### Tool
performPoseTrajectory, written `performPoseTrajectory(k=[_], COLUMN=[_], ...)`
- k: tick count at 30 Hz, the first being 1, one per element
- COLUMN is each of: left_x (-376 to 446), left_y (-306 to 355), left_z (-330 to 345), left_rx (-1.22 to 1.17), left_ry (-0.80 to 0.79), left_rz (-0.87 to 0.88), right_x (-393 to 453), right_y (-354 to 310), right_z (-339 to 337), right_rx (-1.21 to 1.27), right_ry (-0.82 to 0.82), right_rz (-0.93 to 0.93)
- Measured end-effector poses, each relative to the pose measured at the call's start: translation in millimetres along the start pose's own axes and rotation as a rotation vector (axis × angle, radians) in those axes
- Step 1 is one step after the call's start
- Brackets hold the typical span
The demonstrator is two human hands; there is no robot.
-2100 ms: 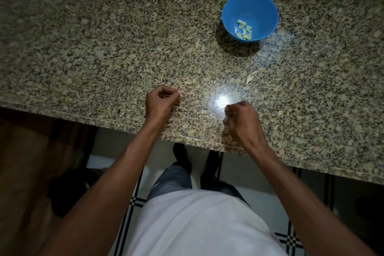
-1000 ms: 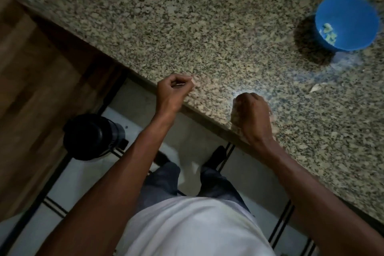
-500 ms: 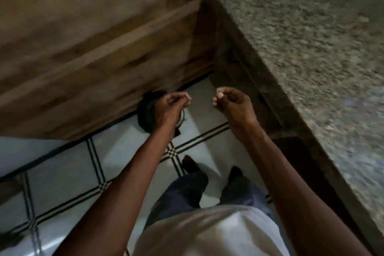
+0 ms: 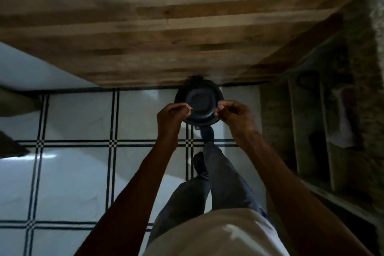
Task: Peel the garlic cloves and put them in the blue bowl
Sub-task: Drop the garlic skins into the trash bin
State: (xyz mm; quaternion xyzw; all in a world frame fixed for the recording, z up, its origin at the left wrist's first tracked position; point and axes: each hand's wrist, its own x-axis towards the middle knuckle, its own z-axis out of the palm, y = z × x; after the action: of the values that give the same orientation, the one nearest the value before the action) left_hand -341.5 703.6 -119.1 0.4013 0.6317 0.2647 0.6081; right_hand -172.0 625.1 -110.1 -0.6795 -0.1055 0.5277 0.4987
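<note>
Near: white shirt, dark trousers, one foot (image 4: 205, 133) fwd on the bin pedal, prob. to prop the lid up. Both arms reach out over the tiled floor (image 4: 74, 114). Left hand (image 4: 172, 115) & right hand (image 4: 233, 113) hover just above the black pedal bin (image 4: 200, 100), fingers curled, tips pinched; likely garlic skins for dumping, too small to tell. Far: wooden cabinet (image 4: 166, 27). Blue bowl & cloves out of view; granite surface (image 4: 374, 48) edge at right.

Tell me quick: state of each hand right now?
Left hand: fingers curled in a pinch; contents too small to tell.
Right hand: likewise pinched, contents unclear, above the round black bin.
</note>
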Motion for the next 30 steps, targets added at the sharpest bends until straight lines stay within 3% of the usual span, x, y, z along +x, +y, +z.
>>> performPoseTrajectory(k=[5, 11, 16, 20, 23, 26, 30], left_x=[35.5, 97.7, 151.4, 214.4, 260.9, 288.0, 317.0], left_y=[-31.3, -89.2, -143.5, -192.1, -227.6, -249.3, -260.2], left_z=[-6.9, -4.6, 5.7, 24.9, 41.4, 58.0, 77.5], left_rx=[-0.052, -0.148, -0.173, -0.044, 0.099, -0.07, -0.275], left_ry=[0.025, 0.08, 0.068, 0.042, -0.062, -0.086, -0.082], left_rz=[-0.105, -0.25, -0.268, -0.252, -0.289, -0.472, -0.651], right_x=[54.4, 123.6, 168.6, 223.7, 269.3, 299.4, 322.7], right_y=[33.9, 94.8, 150.6, 192.5, 223.7, 248.5, 285.8], right_z=[26.2, 47.6, 50.0, 66.4, 68.7, 72.6, 69.0], right_rx=[-0.075, 0.008, 0.026, -0.107, -0.128, -0.302, -0.623], right_ry=[0.006, 0.008, 0.012, 0.022, -0.015, -0.052, -0.264], right_rz=[0.071, 0.142, 0.086, 0.114, 0.076, -0.002, 0.009])
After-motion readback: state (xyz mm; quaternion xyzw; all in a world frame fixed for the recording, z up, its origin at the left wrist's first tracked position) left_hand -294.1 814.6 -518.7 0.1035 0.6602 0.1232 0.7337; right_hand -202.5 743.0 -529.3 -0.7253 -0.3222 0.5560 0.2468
